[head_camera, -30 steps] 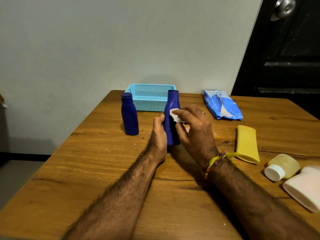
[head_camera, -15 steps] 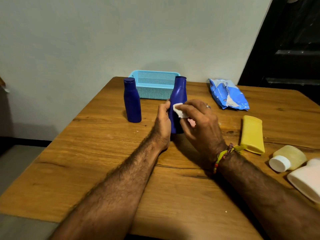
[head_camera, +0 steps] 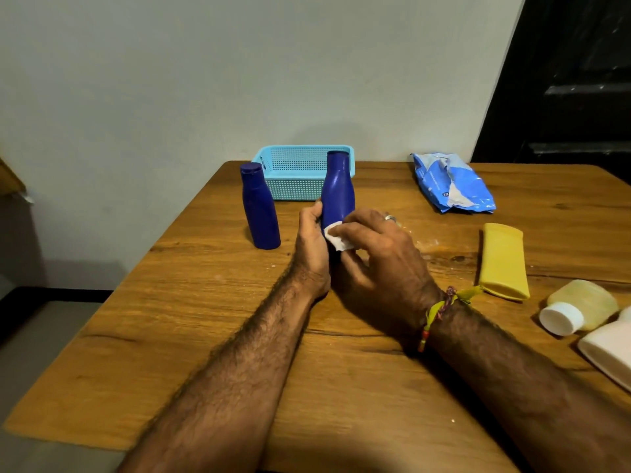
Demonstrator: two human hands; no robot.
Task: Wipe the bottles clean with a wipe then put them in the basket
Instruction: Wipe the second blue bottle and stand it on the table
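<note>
**Wiping Stage: Blue Bottle Held Upright on the Desk**

We take the turquoise basket (head_camera: 300, 175) as our landmark. It is a rectangular plastic container with perforated, mesh-like walls, standing at the far edge of the desk (head_camera: 170, 336), whose surface shows a warm wood grain with dark knots.

Directly in front of the basket's right end we see the held blue bottle (head_camera: 336, 192): smooth, glossy plastic, with a tapered shoulder and a narrow neck, standing upright. In front of the basket's left end stands a second blue bottle (head_camera: 259, 209) of the same shape, untouched.

The left hand (head_camera: 310, 244) curls round the lower body of the held bottle from the left side. The right hand (head_camera: 379, 257) pinches a small white wipe (head_camera: 336, 237) and presses it against the bottle's lower front; a ring shows on one finger and a thread band on the wrist.

Right of the basket lies a crinkled blue wipes packet (head_camera: 452, 184). Nearer us from it lie a flat yellow bottle (head_camera: 503, 261), a pale yellow bottle with a white cap (head_camera: 580, 307) and a white bottle (head_camera: 607, 353), the last cut off by the frame edge.

The held bottle's base is hidden behind the hands. The print on the packet is too small to read.
</note>
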